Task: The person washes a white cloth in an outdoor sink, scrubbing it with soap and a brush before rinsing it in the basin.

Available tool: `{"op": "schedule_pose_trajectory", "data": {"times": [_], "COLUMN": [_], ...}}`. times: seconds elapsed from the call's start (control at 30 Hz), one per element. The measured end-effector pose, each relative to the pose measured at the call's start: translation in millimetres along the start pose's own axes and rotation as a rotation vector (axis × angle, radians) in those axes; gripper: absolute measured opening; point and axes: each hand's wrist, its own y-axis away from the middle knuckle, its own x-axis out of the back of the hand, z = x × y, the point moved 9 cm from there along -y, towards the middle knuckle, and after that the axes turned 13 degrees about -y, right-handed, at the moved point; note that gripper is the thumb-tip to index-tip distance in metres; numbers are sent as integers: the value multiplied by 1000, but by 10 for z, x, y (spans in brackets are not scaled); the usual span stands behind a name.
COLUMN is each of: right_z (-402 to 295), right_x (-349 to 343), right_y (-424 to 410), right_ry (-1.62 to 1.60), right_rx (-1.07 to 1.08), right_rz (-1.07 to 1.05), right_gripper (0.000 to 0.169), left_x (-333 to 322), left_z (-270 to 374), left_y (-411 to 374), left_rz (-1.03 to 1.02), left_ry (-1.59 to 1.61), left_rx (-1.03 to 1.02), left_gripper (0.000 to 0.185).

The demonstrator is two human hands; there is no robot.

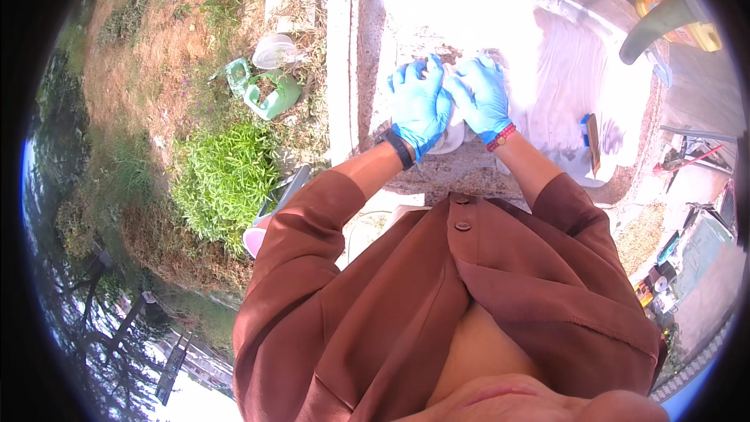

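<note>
Both of my hands wear blue disposable gloves and lie side by side on a sunlit, rough stone-like slab (pixel 480 179). A bunched whitish cloth (pixel 452 136) shows between and below them. My left hand (pixel 417 106) bears down on it, fingers bent over the far side. Against it from the right, my right hand (pixel 484 95) curls its fingers over the same bundle. Much of the bundle is hidden under the gloves. To the right a pale, wrinkled cloth (pixel 568 70) lies spread out. Near its lower edge rests a scrubbing brush (pixel 593 143) with a brown back and blue bristles.
A raised pale rim (pixel 343 70) bounds the slab on the left. Beyond it are a cut green plastic container (pixel 284 97), a clear tub (pixel 274 51) and a leafy plant (pixel 225 181). A yellow jug (pixel 703 36) and an olive-green tapered object (pixel 659 26) stand at far right.
</note>
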Motion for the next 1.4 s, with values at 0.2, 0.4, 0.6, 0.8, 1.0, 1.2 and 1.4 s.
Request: {"op": "schedule_pose_trajectory", "data": {"times": [0.2,0.4,0.6,0.8,1.0,1.2,1.4], "right_z": [28,1248,352,-98,294,366,458], "right_x": [-119,-65,-81,-15,-146,-237,-158], "right_y": [-8,-1573,-568,746,426,45,-101], "right_ry": [232,351,316,197,166,210,114], "right_rx": [201,-460,-33,-11,-37,18,-88], "right_rz": [-60,-114,54,31,-58,-284,-167], "right_gripper": [20,35,31,35,34,31,32], "left_x": [-257,-523,-344,-161,-325,-379,-372], "left_z": [123,-392,-262,158,85,70,-6], "left_y": [-17,-1759,-780,583,202,23,-123], "left_rz": [84,88,-277,-240,-259,-108,-170], "left_ry": [59,-178,-166,4,92,157,206], "left_rx": [-250,59,21,-153,-155,-114,-64], "left_gripper": [33,39,58,61,42,27,32]}}
